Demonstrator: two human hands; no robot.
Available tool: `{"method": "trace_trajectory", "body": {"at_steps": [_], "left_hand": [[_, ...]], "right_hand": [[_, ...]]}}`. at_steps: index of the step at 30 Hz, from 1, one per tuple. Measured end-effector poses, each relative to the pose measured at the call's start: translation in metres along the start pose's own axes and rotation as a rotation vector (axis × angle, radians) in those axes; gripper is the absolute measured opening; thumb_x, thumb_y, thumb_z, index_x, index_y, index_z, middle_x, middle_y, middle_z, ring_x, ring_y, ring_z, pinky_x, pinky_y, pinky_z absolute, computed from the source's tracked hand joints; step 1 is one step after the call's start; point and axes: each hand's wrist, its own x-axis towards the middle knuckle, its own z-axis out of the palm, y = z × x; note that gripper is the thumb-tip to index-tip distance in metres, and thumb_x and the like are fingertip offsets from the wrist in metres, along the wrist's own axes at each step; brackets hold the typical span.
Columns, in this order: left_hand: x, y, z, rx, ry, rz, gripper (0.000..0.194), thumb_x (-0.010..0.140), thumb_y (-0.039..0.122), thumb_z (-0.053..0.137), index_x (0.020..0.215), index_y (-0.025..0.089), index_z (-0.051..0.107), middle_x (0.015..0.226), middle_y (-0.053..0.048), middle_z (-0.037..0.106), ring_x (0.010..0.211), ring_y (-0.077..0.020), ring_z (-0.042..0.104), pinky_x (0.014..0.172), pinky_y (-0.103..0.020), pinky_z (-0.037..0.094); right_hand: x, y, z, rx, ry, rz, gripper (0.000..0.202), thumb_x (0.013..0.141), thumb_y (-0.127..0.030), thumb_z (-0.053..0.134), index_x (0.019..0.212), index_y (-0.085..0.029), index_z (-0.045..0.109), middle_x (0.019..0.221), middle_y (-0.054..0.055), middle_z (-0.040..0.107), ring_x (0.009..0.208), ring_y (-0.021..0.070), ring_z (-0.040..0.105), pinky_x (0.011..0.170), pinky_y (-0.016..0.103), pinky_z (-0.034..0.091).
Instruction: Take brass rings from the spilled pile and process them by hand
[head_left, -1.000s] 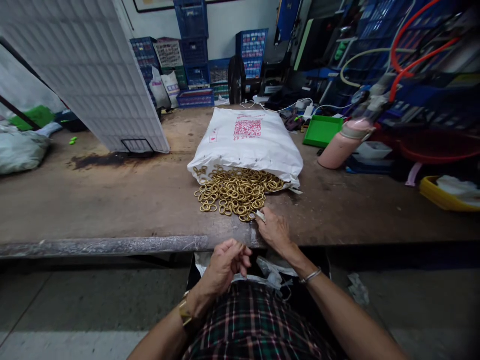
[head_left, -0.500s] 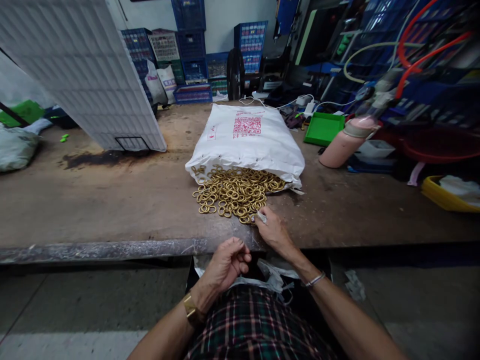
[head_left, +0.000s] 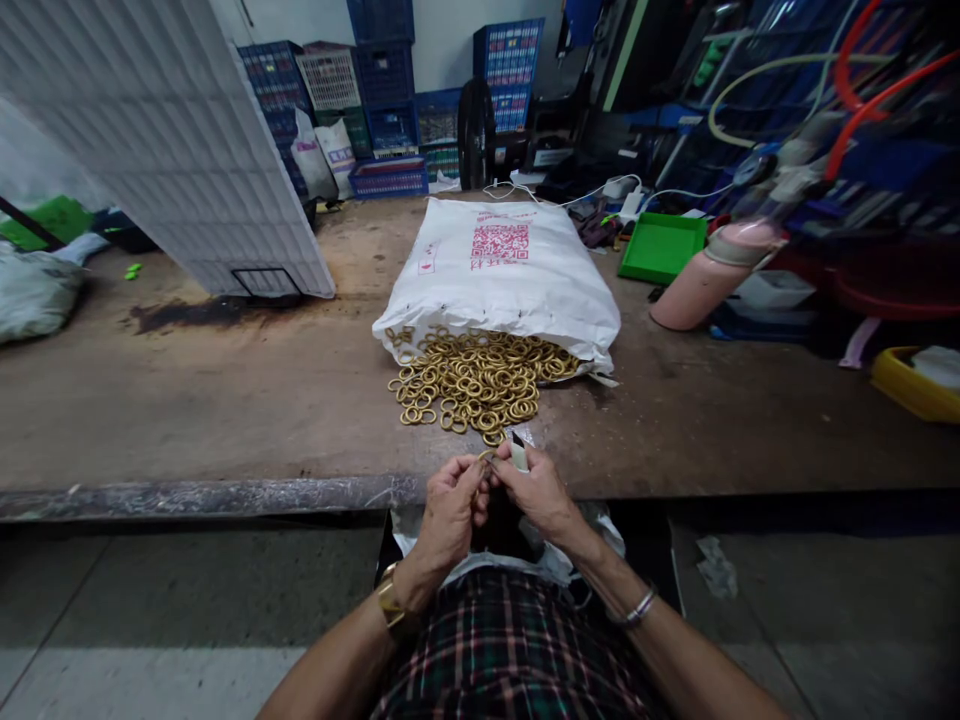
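Brass-coloured rings (head_left: 480,385) spill in a heap from the open mouth of a white sack (head_left: 502,270) with red print. Just in front of the heap, at the table's front edge, my left hand (head_left: 454,500) pinches one ring (head_left: 486,455) between thumb and fingers. My right hand (head_left: 536,490) meets it there, its fingertips at the same ring. A small pale tool with a dark tip (head_left: 518,452) sticks up from my right hand; the fingers partly hide it.
A white ribbed panel (head_left: 225,150) stands on the left of the table (head_left: 187,400). To the right are a green tray (head_left: 661,247), a pink bottle (head_left: 697,280) and a yellow basin (head_left: 911,385). Stacked crates (head_left: 384,90) and a black fan (head_left: 475,135) are behind.
My right hand has drawn back from the heap's front edge towards my body. My left hand has moved up to meet it, and a ring now shows between them.
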Motion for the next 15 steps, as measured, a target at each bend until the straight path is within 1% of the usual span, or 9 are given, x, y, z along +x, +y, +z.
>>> {"method": "trace_trajectory", "body": {"at_steps": [2, 4, 6, 7, 8, 10, 13, 15], "left_hand": [[0.001, 0.000, -0.002, 0.078, 0.015, 0.034, 0.040, 0.065, 0.051, 0.066, 0.075, 0.015, 0.052, 0.055, 0.006, 0.047, 0.039, -0.0024, 0.034, 0.036, -0.015, 0.022], [0.000, 0.002, -0.003, 0.199, 0.011, 0.105, 0.037, 0.068, 0.051, 0.063, 0.074, 0.014, 0.055, 0.051, 0.007, 0.044, 0.039, -0.0028, 0.033, 0.038, -0.016, 0.023], [-0.001, 0.003, -0.002, 0.296, -0.003, 0.182, 0.035, 0.070, 0.048, 0.062, 0.072, 0.013, 0.057, 0.049, 0.007, 0.042, 0.042, -0.0032, 0.033, 0.040, -0.017, 0.025], [-0.002, 0.004, -0.002, 0.318, -0.011, 0.198, 0.035, 0.071, 0.048, 0.062, 0.072, 0.013, 0.058, 0.049, 0.007, 0.041, 0.042, -0.0033, 0.033, 0.041, -0.017, 0.025], [-0.002, 0.005, -0.003, 0.321, -0.022, 0.190, 0.035, 0.071, 0.048, 0.061, 0.072, 0.013, 0.057, 0.049, 0.007, 0.041, 0.042, -0.0033, 0.032, 0.041, -0.017, 0.024], [-0.002, 0.007, -0.004, 0.272, -0.060, 0.105, 0.035, 0.071, 0.049, 0.061, 0.075, 0.014, 0.056, 0.049, 0.007, 0.041, 0.040, -0.0029, 0.031, 0.039, -0.017, 0.022], [-0.001, 0.008, -0.006, 0.103, -0.135, -0.054, 0.036, 0.071, 0.049, 0.062, 0.082, 0.016, 0.052, 0.053, 0.008, 0.041, 0.036, -0.0012, 0.027, 0.035, -0.016, 0.016], [0.000, 0.008, -0.008, 0.001, -0.163, -0.118, 0.038, 0.069, 0.048, 0.065, 0.083, 0.017, 0.048, 0.055, 0.009, 0.040, 0.035, -0.0002, 0.024, 0.035, -0.015, 0.013]], "right_hand": [[0.000, -0.003, -0.002, -0.059, -0.018, -0.052, 0.017, 0.075, -0.036, 0.050, 0.075, -0.019, 0.052, 0.058, -0.005, 0.052, 0.054, 0.0101, 0.045, 0.054, 0.022, 0.036], [0.001, -0.008, -0.003, -0.111, -0.024, -0.099, 0.018, 0.076, -0.037, 0.049, 0.072, -0.019, 0.052, 0.060, -0.005, 0.050, 0.056, 0.0100, 0.044, 0.055, 0.022, 0.035], [0.001, -0.011, -0.003, -0.141, -0.034, -0.111, 0.022, 0.076, -0.039, 0.047, 0.066, -0.019, 0.049, 0.058, -0.005, 0.046, 0.055, 0.0098, 0.041, 0.054, 0.022, 0.033], [0.002, -0.012, -0.003, -0.147, -0.043, -0.103, 0.024, 0.075, -0.039, 0.046, 0.062, -0.020, 0.047, 0.056, -0.005, 0.044, 0.054, 0.0097, 0.039, 0.053, 0.022, 0.032], [0.003, -0.012, -0.002, -0.149, -0.053, -0.088, 0.025, 0.075, -0.039, 0.046, 0.059, -0.020, 0.045, 0.054, -0.005, 0.043, 0.054, 0.0096, 0.038, 0.052, 0.022, 0.031], [0.004, -0.012, -0.001, -0.143, -0.062, -0.052, 0.025, 0.075, -0.038, 0.045, 0.057, -0.020, 0.044, 0.054, -0.005, 0.043, 0.054, 0.0097, 0.038, 0.053, 0.022, 0.031], [0.005, -0.012, 0.000, -0.139, -0.046, -0.023, 0.022, 0.073, -0.036, 0.044, 0.059, -0.019, 0.046, 0.056, -0.004, 0.045, 0.056, 0.0102, 0.040, 0.055, 0.023, 0.032], [0.005, -0.012, 0.000, -0.141, -0.044, -0.022, 0.021, 0.073, -0.035, 0.044, 0.060, -0.019, 0.048, 0.057, -0.004, 0.044, 0.057, 0.0104, 0.040, 0.056, 0.023, 0.032]]}}
